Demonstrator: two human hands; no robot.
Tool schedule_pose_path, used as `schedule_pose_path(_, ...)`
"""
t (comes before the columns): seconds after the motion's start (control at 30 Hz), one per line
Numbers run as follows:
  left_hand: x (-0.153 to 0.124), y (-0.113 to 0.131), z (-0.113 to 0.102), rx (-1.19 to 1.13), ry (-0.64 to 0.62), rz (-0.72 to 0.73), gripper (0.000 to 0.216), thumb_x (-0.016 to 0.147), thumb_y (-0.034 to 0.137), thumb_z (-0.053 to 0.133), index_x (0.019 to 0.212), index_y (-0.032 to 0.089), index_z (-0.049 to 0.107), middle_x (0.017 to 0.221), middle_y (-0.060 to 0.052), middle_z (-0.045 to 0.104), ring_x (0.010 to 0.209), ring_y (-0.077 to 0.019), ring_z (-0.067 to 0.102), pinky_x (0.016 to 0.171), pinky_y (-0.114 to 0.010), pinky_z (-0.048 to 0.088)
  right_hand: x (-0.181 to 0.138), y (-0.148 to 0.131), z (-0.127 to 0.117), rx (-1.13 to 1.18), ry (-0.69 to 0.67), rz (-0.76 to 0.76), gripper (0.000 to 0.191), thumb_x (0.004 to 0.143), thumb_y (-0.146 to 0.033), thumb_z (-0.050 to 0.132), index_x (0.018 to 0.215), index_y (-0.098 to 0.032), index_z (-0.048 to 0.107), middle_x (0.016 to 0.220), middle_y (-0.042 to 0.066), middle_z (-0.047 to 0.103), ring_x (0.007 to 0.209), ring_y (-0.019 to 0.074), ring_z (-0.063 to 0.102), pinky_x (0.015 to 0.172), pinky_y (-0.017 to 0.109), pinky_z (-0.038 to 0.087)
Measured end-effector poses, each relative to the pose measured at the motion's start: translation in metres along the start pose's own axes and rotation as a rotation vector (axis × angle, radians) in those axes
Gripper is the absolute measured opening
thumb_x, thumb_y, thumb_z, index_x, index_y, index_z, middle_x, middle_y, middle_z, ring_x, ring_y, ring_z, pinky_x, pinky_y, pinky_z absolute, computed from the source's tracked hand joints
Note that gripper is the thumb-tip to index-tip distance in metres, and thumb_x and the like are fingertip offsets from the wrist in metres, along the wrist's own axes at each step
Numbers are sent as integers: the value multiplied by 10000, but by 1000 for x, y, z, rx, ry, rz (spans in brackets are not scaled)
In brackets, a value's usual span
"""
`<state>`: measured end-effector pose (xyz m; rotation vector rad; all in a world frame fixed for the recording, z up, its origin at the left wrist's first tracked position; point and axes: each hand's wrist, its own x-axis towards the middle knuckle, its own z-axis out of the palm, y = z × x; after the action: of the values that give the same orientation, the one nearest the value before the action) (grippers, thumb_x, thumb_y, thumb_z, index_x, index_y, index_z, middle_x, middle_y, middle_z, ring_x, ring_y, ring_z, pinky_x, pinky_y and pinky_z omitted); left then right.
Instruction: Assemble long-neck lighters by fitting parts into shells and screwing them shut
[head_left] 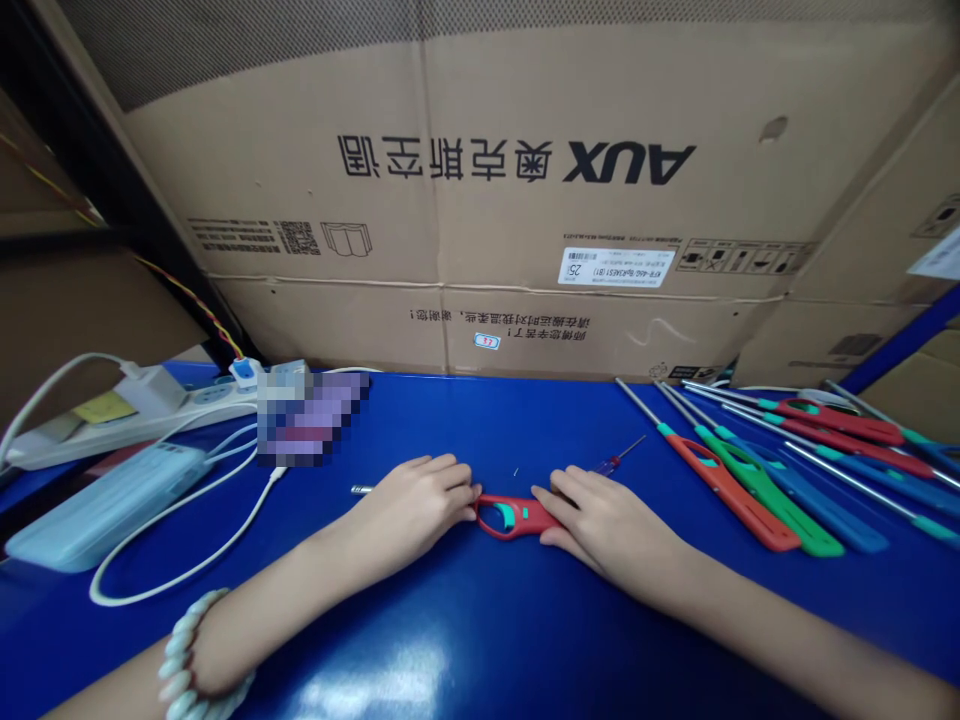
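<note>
A red gas lighter (529, 516) with a green trigger lies crosswise between my hands, low over the blue table. My left hand (426, 497) is closed around its barrel end, and a bit of metal tube shows past the fingers on the left. At the other end, my right hand (609, 518) grips the red handle, covering most of it. A small screwdriver (611, 465) with a clear purple handle lies just behind my right hand, its shaft pointing away. Beyond the lighter is a tiny thin metal piece (516, 471), too small to name.
Several long lighters (750, 490) in red, green and blue lie at the right. On the left are a power strip (210, 395), a pale blue power bank (112, 505), a looping white cable (187, 560) and a blurred-out purple object (322, 415). A cardboard sheet (480, 220) stands behind.
</note>
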<state>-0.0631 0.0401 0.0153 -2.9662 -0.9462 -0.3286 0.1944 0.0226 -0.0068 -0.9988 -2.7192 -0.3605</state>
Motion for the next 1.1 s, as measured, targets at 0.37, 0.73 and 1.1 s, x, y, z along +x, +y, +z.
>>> schedule_pose_path(0.37,0,3,-5,-416,-33,-230,152,964,223,459,919,157,588,911,-37,581,856,-183,556,781,-301,433,9,12,-19,686,-138,264,165,922,-330,549,848,-188,588,847,13,565,789,159,576,713,249,447)
schedule_pose_path(0.73,-1,9,-2,-143,81,-145,225,998,240,354,917,148,542,844,-54,626,730,-194,550,703,-323,373,6,15,-24,598,-64,188,362,985,-442,351,807,-181,529,700,15,578,600,150,530,574,239,366)
schedule_pose_path(1.1,1,24,2,140,330,66,258,1009,162,313,937,114,556,777,-46,598,709,-177,516,716,-338,373,3,-1,-11,122,25,7,172,909,-300,561,982,-144,561,878,76,663,786,246,616,760,375,425)
